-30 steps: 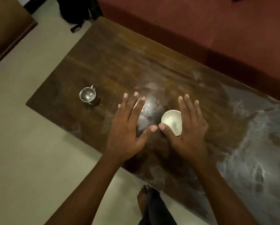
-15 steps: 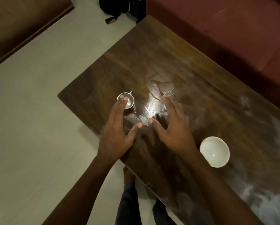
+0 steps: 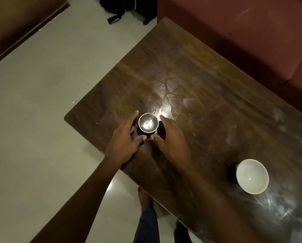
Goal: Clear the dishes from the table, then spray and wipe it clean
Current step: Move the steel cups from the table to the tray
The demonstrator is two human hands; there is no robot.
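Steel cup [image 3: 148, 123] — left hand [image 3: 124, 139], right hand [image 3: 172, 137] flanking

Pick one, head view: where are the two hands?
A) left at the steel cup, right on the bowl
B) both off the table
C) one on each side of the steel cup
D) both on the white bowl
C: the left hand and right hand, both open, flank the steel cup, while the white bowl sits untouched further right on the table.
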